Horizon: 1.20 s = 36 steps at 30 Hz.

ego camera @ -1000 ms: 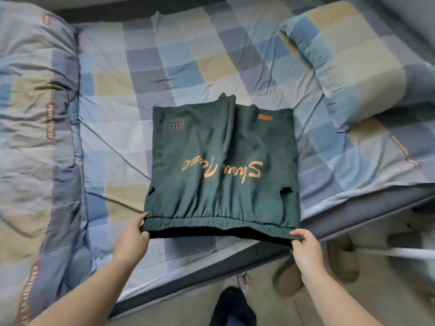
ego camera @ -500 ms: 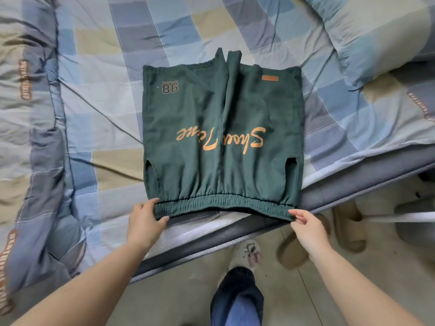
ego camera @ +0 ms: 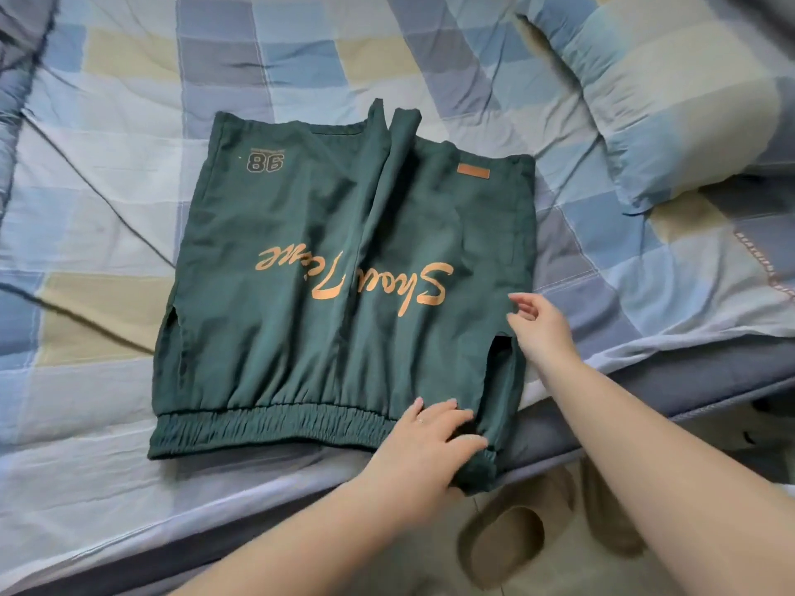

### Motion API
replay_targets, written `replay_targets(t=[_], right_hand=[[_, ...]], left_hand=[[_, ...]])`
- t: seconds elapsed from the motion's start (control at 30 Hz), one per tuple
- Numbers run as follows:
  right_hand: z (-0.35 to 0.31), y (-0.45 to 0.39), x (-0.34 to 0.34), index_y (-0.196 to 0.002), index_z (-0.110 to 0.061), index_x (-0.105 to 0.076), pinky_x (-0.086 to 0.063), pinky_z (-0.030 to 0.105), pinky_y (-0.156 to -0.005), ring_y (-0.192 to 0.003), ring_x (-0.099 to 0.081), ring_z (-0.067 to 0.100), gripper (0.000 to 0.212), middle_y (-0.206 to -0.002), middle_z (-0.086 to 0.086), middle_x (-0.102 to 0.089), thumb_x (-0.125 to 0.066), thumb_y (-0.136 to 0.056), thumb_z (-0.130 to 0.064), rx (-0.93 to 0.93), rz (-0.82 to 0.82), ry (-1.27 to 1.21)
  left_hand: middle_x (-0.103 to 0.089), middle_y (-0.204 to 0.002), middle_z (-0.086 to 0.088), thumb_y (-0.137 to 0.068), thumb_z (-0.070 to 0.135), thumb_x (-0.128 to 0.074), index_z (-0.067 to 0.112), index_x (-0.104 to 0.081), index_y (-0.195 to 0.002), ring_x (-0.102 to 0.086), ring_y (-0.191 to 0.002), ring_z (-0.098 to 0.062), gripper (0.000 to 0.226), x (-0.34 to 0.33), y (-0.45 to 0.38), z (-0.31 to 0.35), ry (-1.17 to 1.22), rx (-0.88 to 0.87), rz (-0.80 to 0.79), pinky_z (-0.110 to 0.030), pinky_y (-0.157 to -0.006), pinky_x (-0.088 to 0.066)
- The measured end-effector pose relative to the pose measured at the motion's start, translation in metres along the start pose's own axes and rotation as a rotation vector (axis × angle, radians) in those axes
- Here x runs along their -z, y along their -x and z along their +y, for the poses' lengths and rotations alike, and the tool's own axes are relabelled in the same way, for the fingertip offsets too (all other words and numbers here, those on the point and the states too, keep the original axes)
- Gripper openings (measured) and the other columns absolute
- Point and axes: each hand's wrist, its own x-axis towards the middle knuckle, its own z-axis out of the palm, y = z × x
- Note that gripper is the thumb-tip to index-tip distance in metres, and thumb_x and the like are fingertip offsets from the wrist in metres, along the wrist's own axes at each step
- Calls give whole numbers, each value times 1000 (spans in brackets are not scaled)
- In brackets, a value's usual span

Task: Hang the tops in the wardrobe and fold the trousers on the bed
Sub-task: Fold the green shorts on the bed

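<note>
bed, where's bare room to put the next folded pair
Bare sheet lies left of the green trousers, up to the rumpled quilt, and beyond their far edge. The right is crowded: the pillow, both hands at the right-hand edge of the trousers, and the bed edge.

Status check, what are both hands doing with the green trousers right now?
Left hand grips the waistband at its right corner. Right hand open, touching the right edge. Green trousers folded flat on the bed. Nothing in the way.
</note>
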Motion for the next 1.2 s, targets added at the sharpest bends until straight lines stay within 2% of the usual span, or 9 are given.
replay_targets(t=[0.17,0.37,0.47,0.6,0.7,0.87,0.97,1.1,1.2], right_hand=[[8,-72,-1,-128,-17,-57,-39,31,-105,-116,-51,15,41,-130,10,-56,-60,-87,-11,120,8,61],[1,-133,-14,-131,-18,-57,-29,37,-113,-135,-37,23,48,-142,17,-42,-66,-85,-19,218,54,175],[2,-140,-14,-132,-20,-55,-29,36,-113,-134,-38,23,52,-143,15,-41,-70,-82,-21,176,19,168],[1,-142,-5,-129,-19,-58,-38,35,-108,-124,-50,21,50,-135,8,-54,-71,-81,-18,151,-9,97],[-4,-144,5,-129,-18,-58,-42,27,-102,-115,-56,16,46,-130,5,-59,-68,-84,-13,141,-11,-20],[-20,-145,13,-135,-13,-51,-47,40,-100,-113,-60,23,46,-128,9,-60,-56,-90,-4,69,-97,-306],[-58,-149,-2,-138,-11,-47,-50,36,-95,-106,-61,19,49,-126,10,-60,-53,-90,-2,123,-108,-358],[-128,-142,-50,-121,-6,-59,-49,25,-69,-80,-59,16,35,-102,9,-65,-50,-88,0,243,-181,-323],[-176,-139,-90,-133,-3,-50,-47,31,-89,-100,-58,20,49,-116,7,-59,-52,-84,-5,314,-221,-242]], left_hand=[[-58,-133,0,-49,57,-73,38,-60,-124,-55,-124,-19,78,-38,-21,-5,-270,-16,77,-45,-96,-49],[-53,-139,4,-60,48,-62,32,-55,-130,-50,-129,-17,73,-62,-36,-31,-142,-40,262,-48,-102,-41],[-49,-141,7,-67,35,-48,27,-56,-132,-43,-134,-14,65,-59,-37,-34,120,24,292,-48,-112,-24],[-42,-140,23,-78,23,-48,31,-53,-132,-31,-135,5,56,-59,-39,-28,382,124,381,-28,-118,-8],[-48,-131,29,-88,16,-57,36,-53,-127,-39,-127,12,44,-55,-38,-24,561,188,473,-24,-116,-20],[-65,-119,20,-91,39,-55,33,-69,-114,-56,-117,2,28,-30,-30,-18,1207,260,674,-7,-92,-41],[-69,-116,4,-73,52,-69,39,-70,-108,-62,-114,-12,37,-18,-20,-27,1562,389,834,-25,-93,-48],[-72,-108,-10,-69,35,-69,26,-76,-95,-68,-102,-22,29,8,2,-42,1809,468,1144,-31,-78,-57],[-73,-104,-10,-70,29,-64,22,-77,-93,-70,-96,-24,27,25,20,-55,1866,473,1313,-30,-69,-57]])
